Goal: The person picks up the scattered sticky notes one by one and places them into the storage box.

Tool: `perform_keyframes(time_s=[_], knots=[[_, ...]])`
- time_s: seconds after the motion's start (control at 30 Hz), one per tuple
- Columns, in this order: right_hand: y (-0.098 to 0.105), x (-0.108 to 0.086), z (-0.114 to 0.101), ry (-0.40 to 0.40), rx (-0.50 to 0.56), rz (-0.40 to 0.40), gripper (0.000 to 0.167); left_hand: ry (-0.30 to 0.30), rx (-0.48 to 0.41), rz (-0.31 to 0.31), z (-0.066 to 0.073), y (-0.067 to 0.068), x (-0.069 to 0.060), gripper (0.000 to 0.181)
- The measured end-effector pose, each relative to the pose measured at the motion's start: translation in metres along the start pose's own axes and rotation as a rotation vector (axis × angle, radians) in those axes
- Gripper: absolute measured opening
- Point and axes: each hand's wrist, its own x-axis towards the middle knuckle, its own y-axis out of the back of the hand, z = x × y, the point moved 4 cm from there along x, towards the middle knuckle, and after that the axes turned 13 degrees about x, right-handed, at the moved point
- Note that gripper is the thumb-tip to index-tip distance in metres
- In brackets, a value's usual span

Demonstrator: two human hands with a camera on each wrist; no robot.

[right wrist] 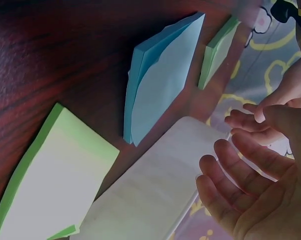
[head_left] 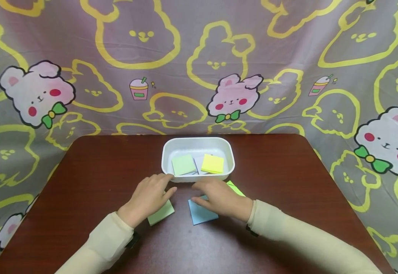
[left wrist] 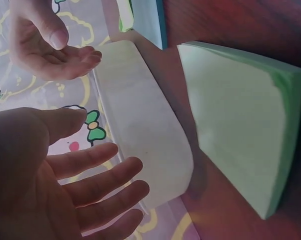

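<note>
My left hand hovers by the near left edge of a white plastic tray, fingers loosely extended and holding nothing. Beneath it a pale green sticky note pad lies on the table, partly covered. My right hand is above a blue sticky note pad, relaxed, nothing between its fingers. A bright yellow-green sticky note pad lies just behind that hand, mostly hidden in the head view. Inside the tray rest a light green pad and a yellow pad, with pale purplish paper partly under them.
The tray stands toward the back of a dark red-brown table. Behind and around the table hangs a patterned curtain with cartoon rabbits.
</note>
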Motion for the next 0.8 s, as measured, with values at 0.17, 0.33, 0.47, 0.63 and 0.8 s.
perform_keyframes(time_s=[0.17,0.33,0.47,0.63,0.8], knots=[[-0.004,0.001,-0.002,0.007,-0.012,0.007,0.031,0.019,-0.003,-0.007,-0.006,-0.004,-0.003,0.036],[-0.008,0.003,-0.003,0.018,-0.046,0.010,0.031,0.029,-0.010,-0.014,-0.012,-0.009,-0.006,0.036],[-0.010,0.004,-0.003,0.014,-0.043,0.016,0.031,0.033,-0.004,-0.022,-0.016,-0.011,-0.007,0.039],[-0.015,0.007,-0.002,0.004,-0.025,0.007,0.031,0.050,-0.001,-0.046,-0.019,-0.015,-0.008,0.043],[-0.020,0.011,-0.003,0.007,-0.017,-0.007,0.031,0.086,0.009,-0.094,-0.024,-0.019,-0.011,0.049]])
